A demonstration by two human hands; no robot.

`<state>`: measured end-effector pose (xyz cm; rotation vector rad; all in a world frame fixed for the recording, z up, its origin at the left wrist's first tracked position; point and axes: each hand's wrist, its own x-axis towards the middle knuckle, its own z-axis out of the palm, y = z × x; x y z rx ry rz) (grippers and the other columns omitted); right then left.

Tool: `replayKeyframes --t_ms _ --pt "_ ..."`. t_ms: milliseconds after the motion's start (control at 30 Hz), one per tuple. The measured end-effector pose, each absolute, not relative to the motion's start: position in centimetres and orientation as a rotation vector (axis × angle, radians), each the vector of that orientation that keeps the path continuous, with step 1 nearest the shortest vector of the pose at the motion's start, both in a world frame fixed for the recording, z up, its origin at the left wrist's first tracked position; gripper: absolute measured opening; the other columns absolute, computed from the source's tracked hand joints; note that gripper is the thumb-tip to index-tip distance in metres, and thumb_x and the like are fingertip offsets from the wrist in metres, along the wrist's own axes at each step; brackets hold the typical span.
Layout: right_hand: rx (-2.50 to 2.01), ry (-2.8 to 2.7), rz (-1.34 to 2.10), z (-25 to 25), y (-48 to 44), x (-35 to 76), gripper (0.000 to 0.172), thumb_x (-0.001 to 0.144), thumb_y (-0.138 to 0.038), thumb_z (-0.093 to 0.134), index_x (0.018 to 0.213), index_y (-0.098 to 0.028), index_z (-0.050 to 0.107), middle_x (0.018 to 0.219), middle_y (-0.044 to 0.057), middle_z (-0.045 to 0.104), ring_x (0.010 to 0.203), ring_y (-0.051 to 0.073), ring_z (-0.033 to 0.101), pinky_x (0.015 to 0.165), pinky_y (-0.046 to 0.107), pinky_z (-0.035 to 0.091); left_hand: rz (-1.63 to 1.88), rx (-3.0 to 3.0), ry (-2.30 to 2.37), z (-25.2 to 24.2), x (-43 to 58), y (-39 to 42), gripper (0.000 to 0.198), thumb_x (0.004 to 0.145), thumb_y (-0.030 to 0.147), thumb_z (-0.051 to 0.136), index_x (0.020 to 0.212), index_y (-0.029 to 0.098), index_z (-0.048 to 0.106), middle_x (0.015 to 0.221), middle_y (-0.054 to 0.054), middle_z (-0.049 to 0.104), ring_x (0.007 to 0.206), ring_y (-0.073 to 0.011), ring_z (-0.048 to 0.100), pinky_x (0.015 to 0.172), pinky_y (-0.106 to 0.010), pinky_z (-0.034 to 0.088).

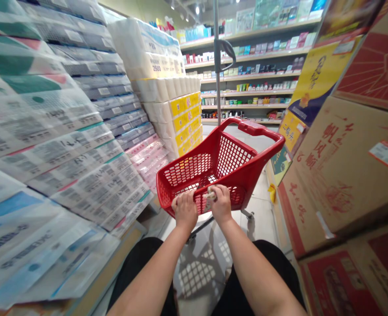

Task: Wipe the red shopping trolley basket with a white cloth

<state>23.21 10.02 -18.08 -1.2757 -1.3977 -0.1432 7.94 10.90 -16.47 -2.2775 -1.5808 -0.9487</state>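
Observation:
A red plastic shopping cart with a perforated basket stands before me, turned at an angle. Its basket holds nothing that I can see. My left hand is closed over the near rim, fingers curled to the inner side. Beside it, my right hand bunches a pale patterned cloth against the same near side of the basket. The cloth is crumpled and partly covered by the fingers. The cart's handle bar is at the far right end, away from both hands.
Packs of tissue are piled high on my left, with toilet roll packs beyond. Cardboard boxes line the right. A grey metal pole rises behind the cart. Shelves of small goods stand at the back.

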Motion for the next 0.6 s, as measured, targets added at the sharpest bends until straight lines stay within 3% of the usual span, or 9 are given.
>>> replayKeyframes --t_ms 267,600 --pt "-1.451 -1.123 -0.068 -20.5 10.5 22.8 0.016 0.076 -0.014 0.055 0.091 -0.017 0.059 0.099 0.01 0.051 0.1 0.025 0.048 0.089 0.04 0.044 -0.92 -2.299 -1.591 -15.9 7.9 11.1 0.046 0.082 0.015 0.048 0.128 0.021 0.051 0.123 -0.008 0.06 0.114 -0.0249 0.048 0.103 -0.043 0.026" --pt "-1.296 -1.177 -0.123 -18.9 10.6 23.1 0.02 0.081 -0.015 0.054 0.099 -0.018 0.063 0.102 0.009 0.053 0.099 0.023 0.05 0.091 0.04 0.044 -0.911 -2.277 -1.562 -16.1 7.8 11.1 0.046 0.082 0.016 0.048 0.128 0.021 0.05 0.123 -0.008 0.06 0.115 -0.0261 0.049 0.102 -0.044 0.028"
